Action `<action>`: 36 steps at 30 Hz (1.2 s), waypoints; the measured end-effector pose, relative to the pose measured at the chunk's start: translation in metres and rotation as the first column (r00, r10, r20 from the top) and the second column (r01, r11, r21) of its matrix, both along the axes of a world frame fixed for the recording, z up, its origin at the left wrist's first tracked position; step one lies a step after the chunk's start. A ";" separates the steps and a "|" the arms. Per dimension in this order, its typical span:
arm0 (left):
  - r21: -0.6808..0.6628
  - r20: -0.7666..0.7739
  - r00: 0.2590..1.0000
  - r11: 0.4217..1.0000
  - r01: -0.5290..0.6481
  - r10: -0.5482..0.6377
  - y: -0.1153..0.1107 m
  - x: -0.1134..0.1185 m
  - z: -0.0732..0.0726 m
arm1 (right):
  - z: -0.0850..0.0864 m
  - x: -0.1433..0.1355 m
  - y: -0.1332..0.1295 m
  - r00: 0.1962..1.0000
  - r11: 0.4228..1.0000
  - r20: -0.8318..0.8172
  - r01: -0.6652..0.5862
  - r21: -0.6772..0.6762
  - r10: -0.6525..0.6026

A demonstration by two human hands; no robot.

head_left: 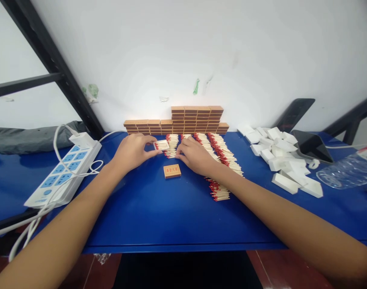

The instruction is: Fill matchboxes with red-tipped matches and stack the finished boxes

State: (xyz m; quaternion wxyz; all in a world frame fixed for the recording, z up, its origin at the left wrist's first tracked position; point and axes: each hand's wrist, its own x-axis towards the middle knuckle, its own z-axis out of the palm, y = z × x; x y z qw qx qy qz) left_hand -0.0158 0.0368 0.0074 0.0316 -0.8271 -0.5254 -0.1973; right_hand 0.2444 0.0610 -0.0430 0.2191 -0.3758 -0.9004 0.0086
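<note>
My left hand pinches a small white matchbox tray by its left end; red-tipped matches lie in it. Just right of the tray, a row of matches lies on the table. My right hand is over the neighbouring rows, fingers bent together, fingertips down at the matches. Anything between those fingertips is hidden. Below the hands, a closed matchbox cover with red lettering lies flat. Longer rows of red-tipped matches stretch beside and partly under my right forearm.
Stacked brown matchboxes line the wall behind the matches. White trays are heaped at right, beside a dark stand and a clear plastic bottle. A power strip with white cables lies left on the blue table.
</note>
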 end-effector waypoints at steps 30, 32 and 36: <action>0.012 0.092 0.974 0.979 0.205 -0.205 -0.006 0.017 -0.015 | 0.009 0.001 -0.010 0.988 0.995 -0.117 -0.094 0.040 0.098; 0.022 0.099 0.972 0.977 0.212 -0.213 -0.006 0.017 -0.016 | 0.011 0.002 -0.010 0.984 0.993 -0.134 -0.112 0.039 0.116; 0.010 0.109 0.980 0.986 0.168 -0.168 -0.004 0.013 -0.011 | 0.012 0.005 -0.007 0.969 0.994 -0.230 -0.074 0.075 0.089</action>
